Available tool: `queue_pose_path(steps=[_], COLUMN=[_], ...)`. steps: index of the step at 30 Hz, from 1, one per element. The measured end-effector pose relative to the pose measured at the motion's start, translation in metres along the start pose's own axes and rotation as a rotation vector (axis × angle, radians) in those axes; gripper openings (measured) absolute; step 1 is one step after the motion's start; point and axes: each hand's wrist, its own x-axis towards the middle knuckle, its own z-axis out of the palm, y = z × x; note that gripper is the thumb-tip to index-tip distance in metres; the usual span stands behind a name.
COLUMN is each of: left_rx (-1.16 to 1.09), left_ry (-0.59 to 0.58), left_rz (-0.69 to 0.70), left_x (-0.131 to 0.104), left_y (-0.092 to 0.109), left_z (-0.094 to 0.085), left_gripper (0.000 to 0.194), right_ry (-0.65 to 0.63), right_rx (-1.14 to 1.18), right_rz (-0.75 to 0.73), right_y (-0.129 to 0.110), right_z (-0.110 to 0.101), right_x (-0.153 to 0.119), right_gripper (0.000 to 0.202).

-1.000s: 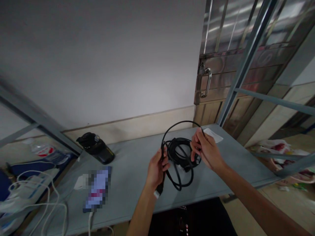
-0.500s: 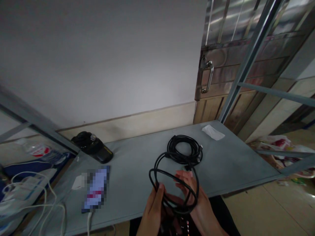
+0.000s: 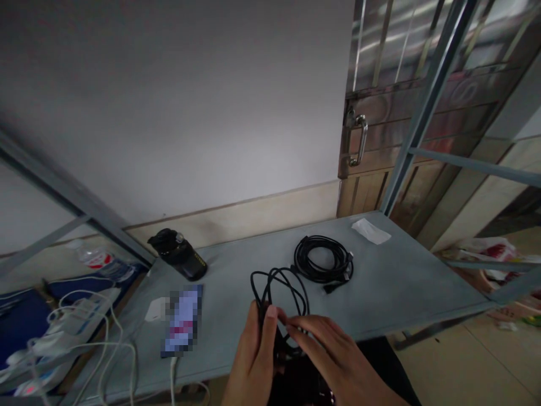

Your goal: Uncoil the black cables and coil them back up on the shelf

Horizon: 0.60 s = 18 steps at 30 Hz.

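Observation:
A black cable [image 3: 264, 299] rises in loose loops from my left hand [image 3: 255, 355], which is closed around it with the thumb on top. My right hand [image 3: 327, 347] is beside it, palm down, its thumb and fingers pinched together at the lower part of the loops. The cable's lower end hangs into the dark area between my wrists and is hard to make out. Just beyond the loops, a second black cable [image 3: 301, 260] lies coiled in a ring on the grey table [image 3: 228, 316], its plugs at the right and near side.
On the left stand a black bottle [image 3: 180, 256], tilted in view, and a blurred-out phone [image 3: 183, 321] with a white cord. White cables and a power strip [image 3: 80, 321] are further left. A white paper [image 3: 371, 231] lies back right, near a metal post [image 3: 416, 135].
My right hand has turned from open beneath the loops to palm down, pinching at them. The held loops have become narrower and moved left. The view has shifted slightly.

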Motion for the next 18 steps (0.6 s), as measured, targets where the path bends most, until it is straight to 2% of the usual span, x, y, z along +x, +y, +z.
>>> queue_pose_path(steps=[3,5,8,11,12,15,18], left_rx=[0.055,0.026,0.017,0.196,0.27,0.423,0.471], left_ry=[-0.007,-0.044,-0.115,-0.24,-0.288,-0.359,-0.26], left_rz=[-0.042,-0.091,-0.103,0.017,0.06,0.113,0.113], left_x=[-0.003,-0.006,-0.008,-0.006,-0.004,0.001,0.009], left_y=[0.001,0.007,0.025,0.043,0.048,0.058,0.065], left_z=[0.012,0.02,0.031,0.036,0.036,0.023,-0.005], left_gripper=[0.05,0.046,0.042,0.037,0.04,0.043,0.039], right_ry=[0.025,0.02,0.095,0.191,0.196,0.176,0.267], right_rx=[-0.102,-0.057,0.181,0.455,0.533,0.681,0.657], right_rz=[0.06,0.088,0.182,0.353,0.414,0.567,0.603], right_y=[-0.002,-0.001,0.0,0.0,0.0,0.006,0.024], right_z=[0.016,0.024,0.027,0.021,0.017,-0.002,-0.028], right_x=[0.002,0.001,0.004,0.012,0.015,0.02,0.017], right_gripper=[0.081,0.074,0.055,0.02,0.016,0.031,0.04])
